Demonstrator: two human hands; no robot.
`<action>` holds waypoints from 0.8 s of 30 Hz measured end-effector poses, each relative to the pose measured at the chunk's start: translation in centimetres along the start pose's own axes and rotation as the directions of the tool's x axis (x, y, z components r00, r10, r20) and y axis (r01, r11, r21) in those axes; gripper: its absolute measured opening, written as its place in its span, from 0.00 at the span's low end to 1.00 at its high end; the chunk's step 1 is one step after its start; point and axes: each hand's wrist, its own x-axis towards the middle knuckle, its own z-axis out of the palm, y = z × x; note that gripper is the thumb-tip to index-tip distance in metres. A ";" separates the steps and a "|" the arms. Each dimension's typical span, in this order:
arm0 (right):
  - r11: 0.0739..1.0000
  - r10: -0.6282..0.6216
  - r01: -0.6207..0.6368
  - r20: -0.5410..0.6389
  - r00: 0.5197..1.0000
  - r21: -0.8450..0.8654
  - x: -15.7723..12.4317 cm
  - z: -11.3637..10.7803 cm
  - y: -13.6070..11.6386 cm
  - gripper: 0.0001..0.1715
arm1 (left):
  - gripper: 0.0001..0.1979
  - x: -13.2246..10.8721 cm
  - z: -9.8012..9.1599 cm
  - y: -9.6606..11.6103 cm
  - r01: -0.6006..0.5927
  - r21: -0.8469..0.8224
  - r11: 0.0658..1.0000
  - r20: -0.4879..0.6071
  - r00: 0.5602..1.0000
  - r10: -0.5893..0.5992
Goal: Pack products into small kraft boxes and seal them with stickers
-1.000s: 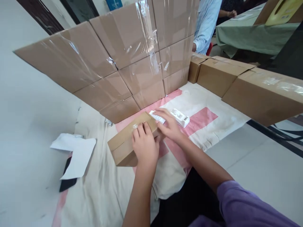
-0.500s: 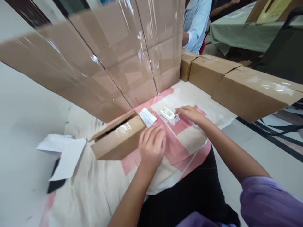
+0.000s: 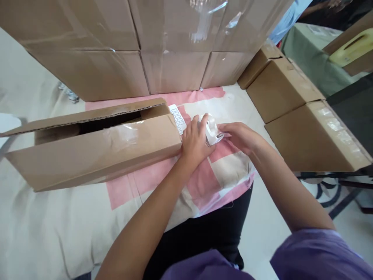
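A small white tape dispenser [image 3: 211, 130] sits on the cloth in front of me. My left hand [image 3: 194, 136] is wrapped around its left side, fingers over the top edge. At its front right end, my right hand [image 3: 240, 135] pinches what looks like the end of the clear tape; the fingertips are partly hidden. Just left of my left hand lies a white sheet printed with rows of small outlined boxes [image 3: 177, 116], partly covered by the hand and the carton. The long cardboard box [image 3: 140, 136] stands beside it, its top flap partly raised and its inside dark.
Taped cardboard panels [image 3: 175, 70] wall off the back, and low cardboard boxes [image 3: 303, 116] line the right side. A pink and cream cloth [image 3: 201, 186] covers the work surface. Beyond the right boxes, a yellow jug [image 3: 354, 48] rests on a green-covered table [image 3: 305, 50].
My left hand has moved from beside the carton onto the tape dispenser and grips it. My right hand has closed at the dispenser's front end. The view has shifted closer and down.
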 end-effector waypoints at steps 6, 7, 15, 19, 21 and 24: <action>0.981 0.121 -0.133 -0.095 0.988 -0.140 -5.9 -0.9 3.1 0.20 | 0.43 -0.3 -0.1 0.1 0.017 -0.074 0.997 -0.066 0.998 -0.022; 0.958 0.173 -0.195 -0.119 0.978 -0.209 -6.3 -1.3 4.3 0.21 | 0.42 -0.4 -0.1 0.0 0.024 -0.080 0.997 -0.074 0.997 -0.030; 0.989 -0.006 -0.032 -0.250 0.968 -0.144 -9.9 -0.8 4.3 0.15 | 0.44 -0.7 -0.4 0.3 -0.021 -0.091 0.996 -0.083 0.996 0.014; 0.984 -0.180 0.173 -0.275 0.944 -0.052 -11.4 1.6 2.3 0.12 | 0.22 -1.2 -1.7 0.1 -0.117 -0.370 0.921 -0.195 0.980 0.046; 0.974 -0.226 0.217 -0.293 0.929 -0.064 -11.6 2.4 2.2 0.12 | 0.09 -1.5 -2.3 -0.2 -0.125 -0.600 0.790 -0.143 0.989 0.048; 0.967 -0.253 0.242 -0.276 0.927 -0.074 -11.7 3.2 2.3 0.13 | 0.13 -1.8 -2.7 0.1 -0.084 -0.839 0.538 0.014 0.985 0.174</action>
